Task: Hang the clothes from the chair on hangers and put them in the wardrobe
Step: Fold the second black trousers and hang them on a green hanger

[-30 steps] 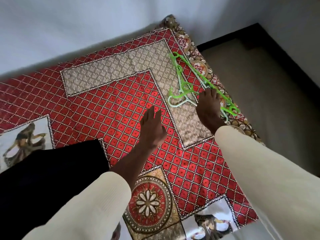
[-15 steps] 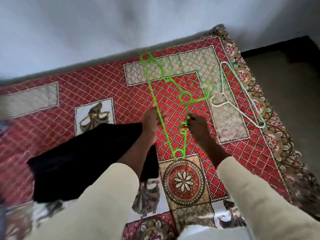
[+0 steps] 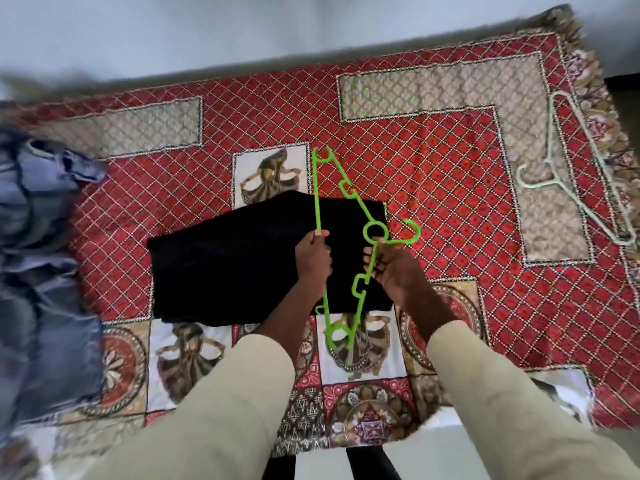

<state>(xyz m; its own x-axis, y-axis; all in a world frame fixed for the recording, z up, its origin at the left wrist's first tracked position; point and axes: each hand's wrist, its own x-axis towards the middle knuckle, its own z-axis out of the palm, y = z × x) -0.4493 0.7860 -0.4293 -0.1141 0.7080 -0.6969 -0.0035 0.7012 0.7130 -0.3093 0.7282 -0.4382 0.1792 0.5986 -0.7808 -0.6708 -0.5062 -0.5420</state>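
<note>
A bright green plastic hanger point(image 3: 353, 199) is held up over a folded black garment point(image 3: 225, 268) that lies flat on the red patterned bedspread point(image 3: 450, 161). My left hand point(image 3: 313, 258) grips the hanger's straight bottom bar. My right hand point(image 3: 393, 268) pinches the hanger near its ring, below the hook. A pale green hanger point(image 3: 571, 174) lies on the bedspread at the right. Blue denim clothes point(image 3: 38, 271) are heaped at the left edge, blurred.
The bedspread's fringed edge point(image 3: 609, 133) runs along the right side. A white wall point(image 3: 207, 29) borders the bed at the top. A dark strip of floor point(image 3: 623, 84) shows at the far right.
My right hand lifted the green hanger from the pile at the right, and both hands carried it left over the black garment. The view swung left; the denim heap came into sight.
</note>
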